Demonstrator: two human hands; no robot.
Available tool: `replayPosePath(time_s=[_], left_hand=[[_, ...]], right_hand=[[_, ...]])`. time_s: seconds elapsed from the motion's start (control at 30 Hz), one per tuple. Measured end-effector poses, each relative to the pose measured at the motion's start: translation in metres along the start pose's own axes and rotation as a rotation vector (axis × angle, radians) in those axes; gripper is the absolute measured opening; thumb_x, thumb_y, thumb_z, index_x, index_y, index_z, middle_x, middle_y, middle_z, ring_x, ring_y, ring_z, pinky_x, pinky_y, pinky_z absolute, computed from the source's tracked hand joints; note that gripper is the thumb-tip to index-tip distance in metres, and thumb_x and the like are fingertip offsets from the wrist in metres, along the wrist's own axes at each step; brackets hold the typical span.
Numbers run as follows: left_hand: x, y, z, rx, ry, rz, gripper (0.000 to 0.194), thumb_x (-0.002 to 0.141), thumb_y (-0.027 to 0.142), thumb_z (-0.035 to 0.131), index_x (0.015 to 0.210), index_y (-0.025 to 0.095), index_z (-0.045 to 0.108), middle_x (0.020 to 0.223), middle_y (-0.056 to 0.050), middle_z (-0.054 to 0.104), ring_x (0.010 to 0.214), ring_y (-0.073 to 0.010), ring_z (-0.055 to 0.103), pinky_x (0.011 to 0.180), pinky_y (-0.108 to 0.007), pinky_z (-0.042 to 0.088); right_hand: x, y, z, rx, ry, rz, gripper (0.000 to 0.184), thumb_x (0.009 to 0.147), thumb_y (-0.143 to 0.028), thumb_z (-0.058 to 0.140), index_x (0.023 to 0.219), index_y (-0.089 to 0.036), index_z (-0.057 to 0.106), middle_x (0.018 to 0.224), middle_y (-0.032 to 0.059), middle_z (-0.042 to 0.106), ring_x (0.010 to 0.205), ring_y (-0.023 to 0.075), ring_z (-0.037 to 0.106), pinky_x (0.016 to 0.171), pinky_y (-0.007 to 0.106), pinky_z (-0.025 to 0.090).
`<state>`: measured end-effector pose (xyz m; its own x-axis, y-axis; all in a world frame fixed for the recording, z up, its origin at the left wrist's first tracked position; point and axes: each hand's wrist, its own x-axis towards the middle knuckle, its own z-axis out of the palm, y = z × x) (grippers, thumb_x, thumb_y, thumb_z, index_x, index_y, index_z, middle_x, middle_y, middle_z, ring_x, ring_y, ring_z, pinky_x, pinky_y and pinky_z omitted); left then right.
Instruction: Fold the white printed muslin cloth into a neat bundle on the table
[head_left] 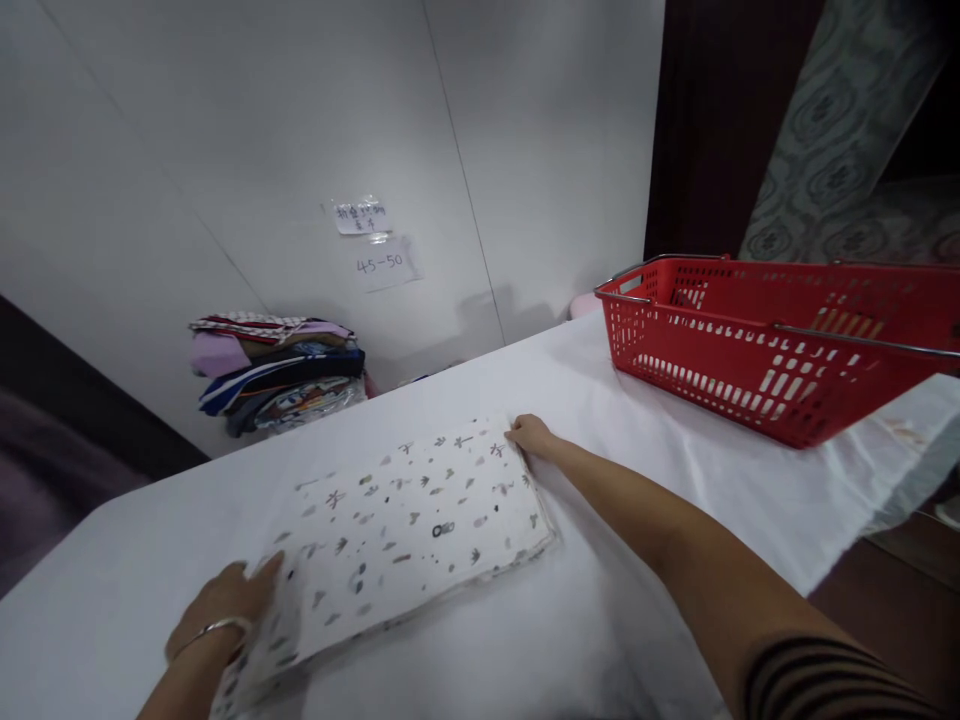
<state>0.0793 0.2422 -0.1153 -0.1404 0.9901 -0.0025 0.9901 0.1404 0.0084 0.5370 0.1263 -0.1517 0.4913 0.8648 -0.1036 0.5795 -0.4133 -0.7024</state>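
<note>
Your left hand (225,605) and right hand (531,437) grip opposite ends of patterned cloth (420,520), basket (750,350) at the tabletop's (390,415) right edge

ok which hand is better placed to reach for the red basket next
Right, most likely: the right hand touches the printed cloth on the side nearer the red basket; the left hand is at the opposite end.

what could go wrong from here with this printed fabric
The layers of the printed fabric might slip out of line, since the left hand and right hand are only at its edges. The bracelet on the left wrist, close to the fabric, could snag it. The white tablecloth looks loose and rumpled on the right, so it may shift if pulled.
</note>
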Motion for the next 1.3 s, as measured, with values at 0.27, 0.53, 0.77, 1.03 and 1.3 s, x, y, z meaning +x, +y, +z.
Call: replayPosePath(time_s=[0.27, 0.53, 0.77, 1.03, 1.3], left_hand=[[-0.121, 0.177, -0.007, -0.302, -0.087, 0.699, 0.042, 0.086, 0.045, 0.042, 0.112, 0.017, 0.058, 0.108, -0.009, 0.064, 0.094, -0.0207, 0.06, 0.084, -0.032, 0.045], [-0.231, 0.246, 0.01, -0.21, -0.124, 1.051, 0.046, 0.073, 0.059, 0.059, 0.097, 0.019, 0.059, 0.1, -0.015, 0.059, 0.094, -0.0276, 0.056, 0.075, -0.041, 0.041], [-0.243, 0.24, 0.018, -0.096, -0.07, 1.108, 0.048, 0.072, 0.057, 0.062, 0.1, 0.019, 0.054, 0.102, -0.015, 0.056, 0.097, -0.0288, 0.052, 0.076, -0.043, 0.042], [-0.242, 0.255, 0.029, 0.044, 0.004, 1.186, 0.021, 0.086, 0.029, 0.049, 0.099, 0.013, 0.056, 0.096, -0.009, 0.058, 0.092, -0.024, 0.054, 0.069, -0.035, 0.046], [-0.26, 0.241, 0.038, -0.052, 0.124, 1.199, 0.04, 0.082, 0.04, 0.057, 0.112, 0.014, 0.052, 0.1, -0.008, 0.055, 0.092, -0.0241, 0.05, 0.074, -0.039, 0.044]], right_hand=[[0.009, 0.003, -0.004, 0.037, -0.046, 0.046, 0.024, 0.082, -0.031, 0.057, 0.07, -0.012, 0.066, 0.051, 0.0011, 0.059, 0.046, 0.0092, 0.05, 0.049, 0.019, 0.036], [0.029, -0.004, -0.01, 0.022, -0.085, 0.045, 0.034, 0.082, -0.043, 0.055, 0.075, -0.012, 0.065, 0.05, 0.0003, 0.057, 0.04, 0.0084, 0.047, 0.044, 0.019, 0.035], [0.047, -0.01, -0.007, -0.092, -0.085, 0.041, 0.026, 0.077, -0.035, 0.061, 0.072, -0.01, 0.068, 0.061, 0.0075, 0.066, 0.059, 0.0147, 0.06, 0.054, 0.02, 0.04], [0.057, -0.007, -0.002, -0.157, 0.0, 0.023, 0.025, 0.079, -0.034, 0.06, 0.09, -0.013, 0.07, 0.097, 0.0102, 0.069, 0.09, 0.0199, 0.062, 0.067, 0.021, 0.041], [0.042, -0.007, -0.009, -0.151, -0.034, -0.013, 0.027, 0.075, -0.033, 0.066, 0.093, -0.013, 0.068, 0.098, 0.0108, 0.069, 0.089, 0.0202, 0.062, 0.069, 0.022, 0.041]])
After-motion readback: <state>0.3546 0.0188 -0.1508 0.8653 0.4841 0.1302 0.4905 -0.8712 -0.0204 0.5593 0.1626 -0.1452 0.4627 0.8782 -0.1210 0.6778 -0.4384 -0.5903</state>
